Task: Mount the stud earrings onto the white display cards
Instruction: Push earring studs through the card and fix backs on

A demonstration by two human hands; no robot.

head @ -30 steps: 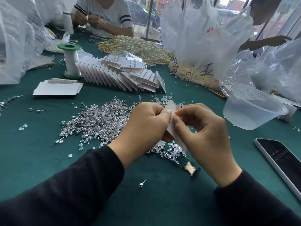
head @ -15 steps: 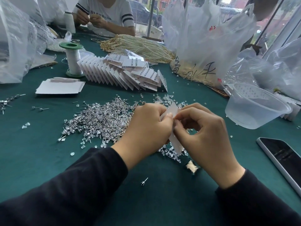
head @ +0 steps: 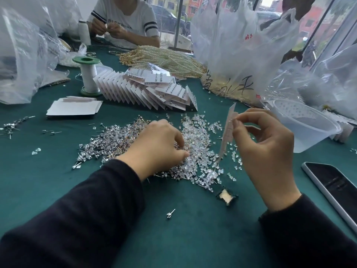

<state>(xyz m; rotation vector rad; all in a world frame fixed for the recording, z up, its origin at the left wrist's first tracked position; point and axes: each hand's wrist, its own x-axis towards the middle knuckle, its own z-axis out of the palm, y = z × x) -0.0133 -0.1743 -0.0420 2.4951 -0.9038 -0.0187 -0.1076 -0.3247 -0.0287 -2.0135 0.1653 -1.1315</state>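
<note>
A heap of silver stud earrings (head: 116,140) lies on the green table, with a heap of clear earring backs (head: 199,136) beside it on the right. My left hand (head: 156,146) rests on the seam between the two heaps, fingers curled down into the pieces; what its fingertips hold is hidden. My right hand (head: 266,151) pinches a white display card (head: 227,132) upright and edge-on above the backs. One loose stud (head: 171,213) lies near me.
A fanned row of filled cards (head: 146,89) and a stack of blank cards (head: 75,108) lie behind the heaps, by a green-capped thread spool (head: 87,76). A clear plastic bowl (head: 309,132) and a phone (head: 336,186) sit at right. Pearl strands (head: 166,59), plastic bags and other people fill the far side.
Both hands held the card together before. My left hand has let go and dropped onto the heap, while my right hand has carried the card to the right.
</note>
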